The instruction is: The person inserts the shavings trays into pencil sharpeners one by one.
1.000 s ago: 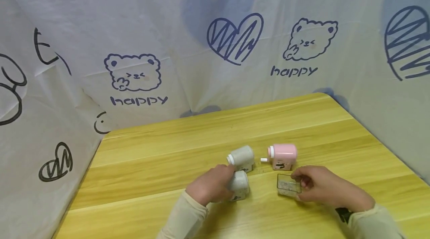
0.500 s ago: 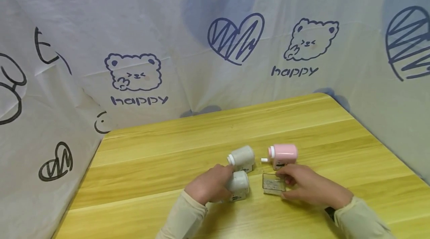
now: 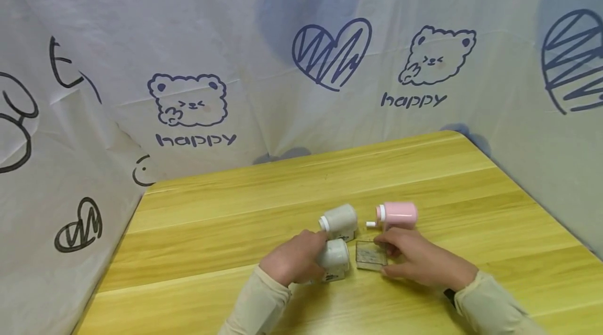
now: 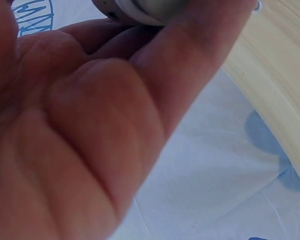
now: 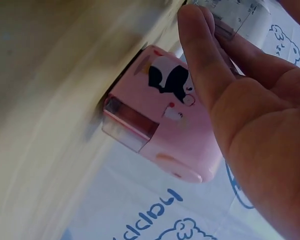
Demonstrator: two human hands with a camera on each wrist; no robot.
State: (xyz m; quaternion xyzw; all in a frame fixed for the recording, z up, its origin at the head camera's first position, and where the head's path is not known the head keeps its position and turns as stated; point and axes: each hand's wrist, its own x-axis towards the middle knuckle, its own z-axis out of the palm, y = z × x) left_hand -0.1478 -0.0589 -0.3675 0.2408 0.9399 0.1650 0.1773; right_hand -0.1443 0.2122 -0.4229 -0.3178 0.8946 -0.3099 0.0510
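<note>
My left hand [image 3: 294,259] grips a white pencil sharpener [image 3: 335,255] from its left side; in the left wrist view only a blurred part of the sharpener [image 4: 150,9] shows past the fingers. Between thumb and fingertips, my right hand [image 3: 419,256] pinches a small clear shavings drawer [image 3: 370,255], low over the table and just right of that sharpener. A narrow gap appears to separate them in the head view. Right behind my right hand stands a pink pencil sharpener [image 3: 400,213]; the right wrist view shows panda pictures and a clear drawer on it.
A greyish pencil sharpener [image 3: 342,220] stands directly behind the white one. The pink sharpener's white crank knob [image 3: 371,224] sticks out leftward. The wood-grain table [image 3: 226,220] is bordered at the back and sides by a white printed cloth [image 3: 264,104].
My right hand has carried the clear drawer leftward to beside the white sharpener, and it now partly covers the pink one. My left hand has stayed almost still with its grip.
</note>
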